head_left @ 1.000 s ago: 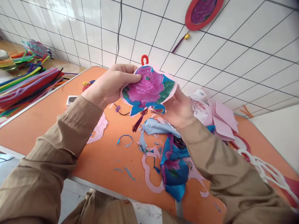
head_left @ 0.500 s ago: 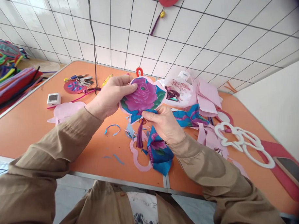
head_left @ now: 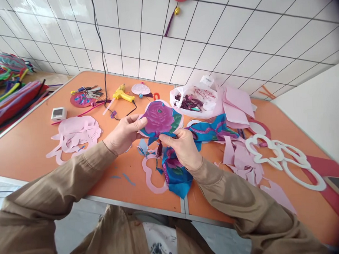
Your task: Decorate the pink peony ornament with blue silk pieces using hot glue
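Observation:
My left hand (head_left: pixel 127 133) pinches the left edge of a flower ornament (head_left: pixel 160 118), thumb on its front. The ornament has blue fabric with a purple peony and green leaves, edged in pale pink. A red loop (head_left: pixel 156 96) stands at its top. My right hand (head_left: pixel 185 145) grips its lower edge between thumb and fingers. A dark purple tassel (head_left: pixel 159 149) hangs below, partly hidden. Underneath, blue floral fabric (head_left: pixel 180 176) lies on the table beside a pink cut-out outline (head_left: pixel 149 179).
On the orange table (head_left: pixel 110 195) lie a yellow glue gun (head_left: pixel 122 93), pink scraps (head_left: pixel 77 132), a white timer-like box (head_left: pixel 58 114) and keys (head_left: pixel 94 93). A plastic bag (head_left: pixel 210 105) holds tassels at the back. White flower-shaped templates (head_left: pixel 291 158) lie right; pipe cleaners (head_left: pixel 15 99) left.
Both hands have come lower with the ornament, my left hand shifting down its left edge. The view has shifted, and the glue gun and a pink round ornament behind now show more fully.

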Demonstrator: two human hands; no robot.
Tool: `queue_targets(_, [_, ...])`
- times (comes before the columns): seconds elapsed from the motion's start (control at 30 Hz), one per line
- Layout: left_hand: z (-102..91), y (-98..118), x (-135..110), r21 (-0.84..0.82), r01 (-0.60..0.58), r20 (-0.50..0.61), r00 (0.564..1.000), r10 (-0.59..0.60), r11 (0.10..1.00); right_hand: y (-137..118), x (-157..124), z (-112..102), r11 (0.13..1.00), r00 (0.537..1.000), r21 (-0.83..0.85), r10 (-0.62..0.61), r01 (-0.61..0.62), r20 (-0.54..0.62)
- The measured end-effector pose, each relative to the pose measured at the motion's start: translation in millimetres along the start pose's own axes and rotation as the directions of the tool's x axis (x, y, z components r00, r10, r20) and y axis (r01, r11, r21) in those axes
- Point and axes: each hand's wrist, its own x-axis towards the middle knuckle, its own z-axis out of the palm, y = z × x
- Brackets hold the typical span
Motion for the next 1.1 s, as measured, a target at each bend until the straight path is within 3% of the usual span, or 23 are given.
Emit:
queue_targets(0.1, [0.0,-7.9,1.0,-0.016,0.052,0.009,0.999,-0.052,0.998,0.1,-1.6,-0.3,0.999,1.0,-0.032,0.002,-0.001,0.021])
queue_targets(0.27, [-3.1,-22.1,2.3,0.07,-0.023,-0.053,0.998,0.027,0.997,3.7,-0.8,-4.3,0.999,0.993,0.024,-0.034,0.032,0.111])
queue_targets(0.43, [-7.9,-22.5,2.8,0.122,0.014,-0.106,0.994,-0.001,0.992,2.2,2.1,-11.2,0.993,0.996,-0.092,-0.071,0.076,0.059])
queue_targets(0.63, [-6.5,-16.5,-1.7,0.2,0.139,-0.006,0.99,-0.141,0.97,4.8,6.2,-14.8,0.993,0.998,-0.093,-0.068,0.069,0.008])
queue_targets(0.8, [-5.8,-14.7,-3.2,0.202,0.122,-0.045,0.992,-0.115,0.972,7.2,6.6,-13.9,0.999,0.991,-0.021,-0.044,0.047,0.123])
queue_targets(0.97, [-6.2,-15.8,-3.7,0.193,0.09,-0.007,0.996,-0.09,0.977,3.4,7.4,-12.2,0.998,0.993,-0.024,-0.061,0.064,0.096])
queue_targets(1.1, [-11.2,-17.2,-2.6,0.158,0.131,0.057,0.988,-0.142,0.979,2.3,7.9,-12.7,0.997,0.993,0.04,-0.069,0.066,0.092])
